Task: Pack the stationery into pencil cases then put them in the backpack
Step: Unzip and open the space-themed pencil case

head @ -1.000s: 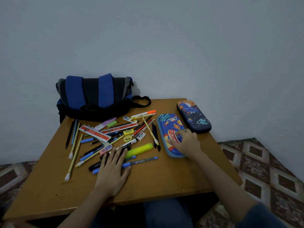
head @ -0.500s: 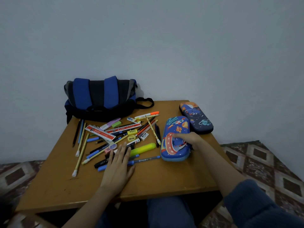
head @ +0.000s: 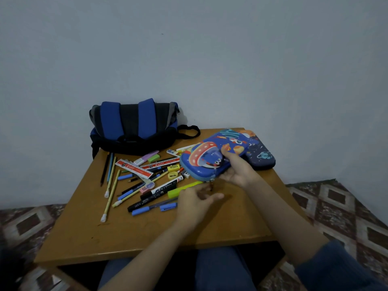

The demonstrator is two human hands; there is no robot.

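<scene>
My right hand (head: 237, 169) grips a blue space-print pencil case (head: 206, 156) by its near end and holds it tilted above the wooden table (head: 126, 234). The case is zipped, and its zipper pull (head: 211, 183) hangs at the near corner. Just below that pull hovers my left hand (head: 193, 203), fingers loosely curled and holding nothing that I can make out. A second, darker pencil case (head: 263, 156) lies shut behind the lifted one. Loose stationery (head: 147, 177) covers the table's middle: pens, pencils, rulers, erasers and a green highlighter (head: 182, 189). The blue and black backpack (head: 134, 127) sits at the back left.
A bare wall stands close behind the table and to its right. Patterned floor (head: 336, 206) shows on both sides. The table's near strip in front of my arms is bare wood, and my legs are under its front edge.
My right hand has lifted the blue pencil case off the table and turned it. My left hand left the stationery pile and moved right to the case's zipper corner.
</scene>
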